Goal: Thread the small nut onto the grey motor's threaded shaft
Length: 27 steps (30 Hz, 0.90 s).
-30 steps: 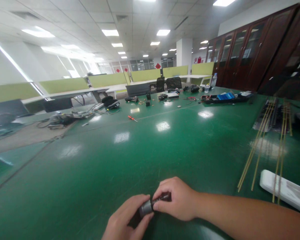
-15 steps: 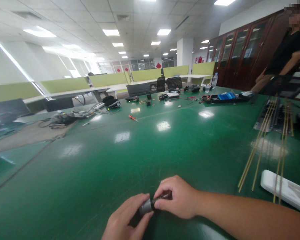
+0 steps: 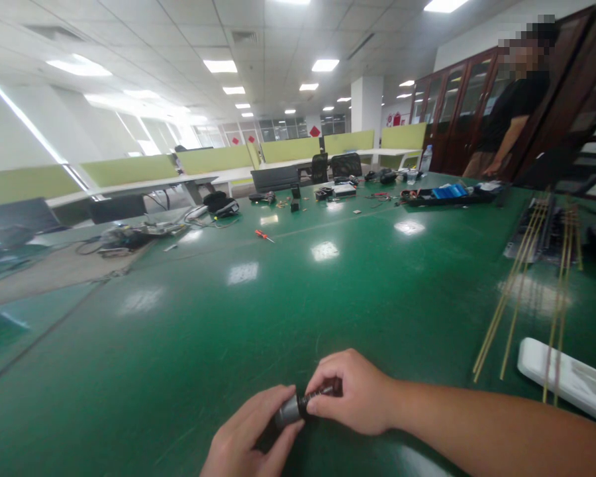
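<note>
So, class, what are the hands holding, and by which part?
A small grey cylinder: the left hand grips its grey end, the right hand pinches its dark end.

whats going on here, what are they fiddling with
A person holds a small cylindrical part in both hands, low over a green table. The left hand wraps the thicker grey end; the right hand pinches the thinner dark end with its fingers. Thin brass rods and a white flat piece lie to the right. Another person in black stands by the wooden cabinets.
</note>
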Available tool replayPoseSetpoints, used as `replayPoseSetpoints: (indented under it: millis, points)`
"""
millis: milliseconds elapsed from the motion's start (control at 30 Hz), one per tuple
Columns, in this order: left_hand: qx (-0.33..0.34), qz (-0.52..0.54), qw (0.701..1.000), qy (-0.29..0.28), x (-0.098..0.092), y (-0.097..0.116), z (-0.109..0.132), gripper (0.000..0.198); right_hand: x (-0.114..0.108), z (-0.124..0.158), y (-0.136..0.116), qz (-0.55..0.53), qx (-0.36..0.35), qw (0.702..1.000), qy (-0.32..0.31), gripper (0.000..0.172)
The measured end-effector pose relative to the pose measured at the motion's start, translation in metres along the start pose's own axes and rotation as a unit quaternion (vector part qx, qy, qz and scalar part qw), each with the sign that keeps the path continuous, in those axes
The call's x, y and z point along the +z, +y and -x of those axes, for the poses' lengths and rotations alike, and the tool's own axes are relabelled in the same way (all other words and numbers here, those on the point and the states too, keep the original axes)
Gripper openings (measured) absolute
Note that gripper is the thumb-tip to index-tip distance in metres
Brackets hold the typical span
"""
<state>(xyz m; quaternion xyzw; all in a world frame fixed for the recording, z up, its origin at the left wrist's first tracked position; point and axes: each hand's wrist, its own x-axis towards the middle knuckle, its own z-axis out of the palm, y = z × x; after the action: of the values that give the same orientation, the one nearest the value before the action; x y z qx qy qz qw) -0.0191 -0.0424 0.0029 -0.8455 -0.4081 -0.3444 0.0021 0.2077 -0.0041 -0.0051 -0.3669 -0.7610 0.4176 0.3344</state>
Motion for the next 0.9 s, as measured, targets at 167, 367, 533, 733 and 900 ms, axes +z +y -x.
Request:
replayPoseSetpoints:
  millis: [167, 367, 533, 733, 900]
  points:
    - [-0.003, -0.002, 1.0, 0.0, -0.0023, -0.001, 0.0009, 0.024, 0.0007, 0.0001, 0.0022, -0.004, 0.006, 1.0, -0.002, 0.013]
    - [0.0, 0.001, 1.0, 0.011, -0.0004, -0.0025, 0.0003, 0.024, 0.0, 0.0005, 0.0005, -0.015, 0.009, 1.0, 0.005, 0.014]
    - [-0.002, -0.003, 1.0, 0.004, -0.0013, -0.0033, 0.0, 0.024, -0.0005, 0.0011, -0.0023, -0.025, 0.018, 1.0, 0.006, 0.015]
    - [-0.002, -0.015, 1.0, -0.007, 0.0009, -0.008, 0.0022, 0.025, 0.0001, 0.0011, -0.0015, -0.029, 0.019, 0.999, 0.011, 0.015]
    - [0.001, -0.02, 1.0, -0.006, -0.0005, -0.005, 0.0015, 0.025, 0.0004, 0.0018, 0.0007, -0.036, 0.022, 0.999, 0.013, 0.014]
